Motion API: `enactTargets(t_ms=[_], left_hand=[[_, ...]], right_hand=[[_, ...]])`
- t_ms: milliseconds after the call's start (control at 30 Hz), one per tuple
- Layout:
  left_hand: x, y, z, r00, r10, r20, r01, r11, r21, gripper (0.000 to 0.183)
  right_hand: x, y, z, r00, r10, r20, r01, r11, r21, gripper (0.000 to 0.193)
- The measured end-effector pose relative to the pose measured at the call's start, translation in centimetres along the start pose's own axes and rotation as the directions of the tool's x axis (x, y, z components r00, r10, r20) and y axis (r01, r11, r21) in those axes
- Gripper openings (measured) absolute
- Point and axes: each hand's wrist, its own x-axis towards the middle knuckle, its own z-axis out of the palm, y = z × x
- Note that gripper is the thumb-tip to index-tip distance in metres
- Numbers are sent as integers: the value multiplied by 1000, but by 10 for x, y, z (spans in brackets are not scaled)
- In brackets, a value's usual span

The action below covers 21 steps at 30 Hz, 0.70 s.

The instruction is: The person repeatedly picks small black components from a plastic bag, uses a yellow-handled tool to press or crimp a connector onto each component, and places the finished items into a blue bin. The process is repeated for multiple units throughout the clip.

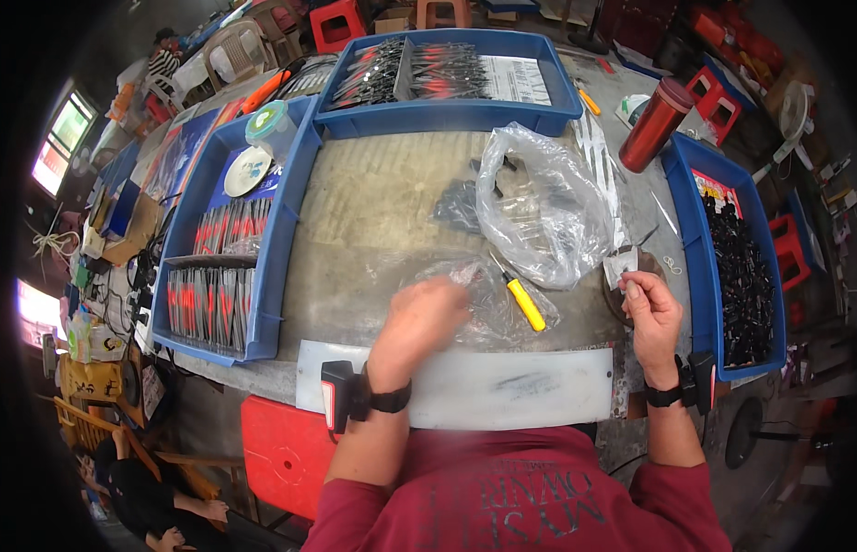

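Observation:
My right hand point(654, 317) is closed, thumb and fingertips pinching a small whitish packet point(618, 266) above a dark round object point(620, 304) that is mostly hidden. Blurred by motion, my left hand point(426, 317) is over the near middle of the table, and its fingers cannot be made out. Beside it lie crumpled clear plastic film point(484, 317) and a screwdriver with a yellow handle point(526, 305). A large clear plastic bag point(576, 244) sits farther back, its mouth spread, with a few small dark pieces around its left side.
A white board point(456, 391) lines the table's near edge. Blue trays of red-and-black packed pieces stand at left point(272, 317) and at the back point(447, 120). At right are a tray point(700, 276) of small black parts and a red flask point(657, 124). A person point(143, 497) sits lower left.

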Motion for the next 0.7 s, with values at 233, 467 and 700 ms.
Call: enactTargets(t_ms=[233,467,700], left_hand=[[1,-4,8,998,67,9,-67,996,53,10],[0,-5,12,996,79,-36,-78,997,23,11],[-1,-5,11,995,76,-66,-78,996,-31,9]], right_hand=[[36,-19,22,982,-157,106,170,978,-123,14],[103,-9,75,933,-226,278,278,947,-161,15],[155,31,133,909,-183,375,338,850,-404,20]])
